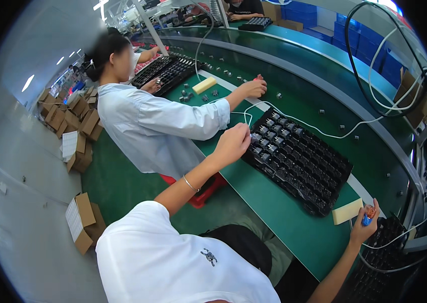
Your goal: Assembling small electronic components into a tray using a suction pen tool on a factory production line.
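My left hand [233,145] is at the left corner of a black compartment tray [304,169], its fingers pinched together. Anything between those fingertips is hidden or too small to name. Small metallic parts [274,134] sit in the tray's compartments at that end, while the compartments toward the right look dark. Off the tray's right end, my right hand [363,228] is closed around a small blue-and-orange object [369,216], whose kind I cannot make out. Beside that hand lies a pale yellow block [347,211].
A person in a light blue shirt [148,118] works to my left, one hand reaching over the belt. Small parts [322,111] are scattered along the green conveyor [319,93]. A white cable [319,134] runs behind the tray. Cardboard boxes [90,217] stand on the floor.
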A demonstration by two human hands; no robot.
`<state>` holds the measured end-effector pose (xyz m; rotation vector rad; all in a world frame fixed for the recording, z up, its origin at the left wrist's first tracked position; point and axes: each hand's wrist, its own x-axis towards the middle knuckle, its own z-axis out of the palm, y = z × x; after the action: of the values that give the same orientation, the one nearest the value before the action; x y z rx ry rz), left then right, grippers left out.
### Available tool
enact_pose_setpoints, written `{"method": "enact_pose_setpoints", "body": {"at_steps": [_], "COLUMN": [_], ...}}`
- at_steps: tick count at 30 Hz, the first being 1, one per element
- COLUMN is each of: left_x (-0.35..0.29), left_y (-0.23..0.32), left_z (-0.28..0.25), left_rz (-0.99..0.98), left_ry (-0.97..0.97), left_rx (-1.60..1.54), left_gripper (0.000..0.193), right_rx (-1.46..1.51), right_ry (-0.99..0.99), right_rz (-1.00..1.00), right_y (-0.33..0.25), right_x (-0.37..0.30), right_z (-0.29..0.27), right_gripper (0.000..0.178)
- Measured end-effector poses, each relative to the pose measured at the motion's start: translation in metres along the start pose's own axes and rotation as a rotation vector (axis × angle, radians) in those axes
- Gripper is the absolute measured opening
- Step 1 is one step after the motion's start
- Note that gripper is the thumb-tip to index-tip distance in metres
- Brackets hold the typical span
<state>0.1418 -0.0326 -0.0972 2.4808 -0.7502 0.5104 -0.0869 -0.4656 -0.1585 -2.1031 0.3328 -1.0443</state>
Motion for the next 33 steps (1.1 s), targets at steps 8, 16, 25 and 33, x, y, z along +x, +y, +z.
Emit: {"method": "enact_pose_setpoints", "body": {"at_steps": [8,16,25,33], "left_x": [-0.003,-0.023,-0.033,-0.033], "left_y": [0.052,0.114,0.17,0.223], "left_z": [-0.008,0.032,0.058,0.076], "left_rz": [-0.445,-0.814,-0.649,-0.23], "left_ry": [-0.287,-0.528,-0.631,-0.725], "left_rx": [-1.343,-1.924,-1.693,-1.223], "left_gripper": [0.01,0.043,0.029,0.02], "right_rx": [-0.16,-0.135,0.21,1.022], "right_ry": [-0.01,-0.019,-0.047,-0.309], "right_rz": [-0.101,-0.172,-0.04,0.452], "right_y": [-0.008,-0.019,-0.023,-0.043], "right_x": [0.002,-0.002,-0.003,-0.019], "right_z": [0.0,0.001,0.011,0.018], "right_gripper": [0.04,0.035,0.03,0.049]}}
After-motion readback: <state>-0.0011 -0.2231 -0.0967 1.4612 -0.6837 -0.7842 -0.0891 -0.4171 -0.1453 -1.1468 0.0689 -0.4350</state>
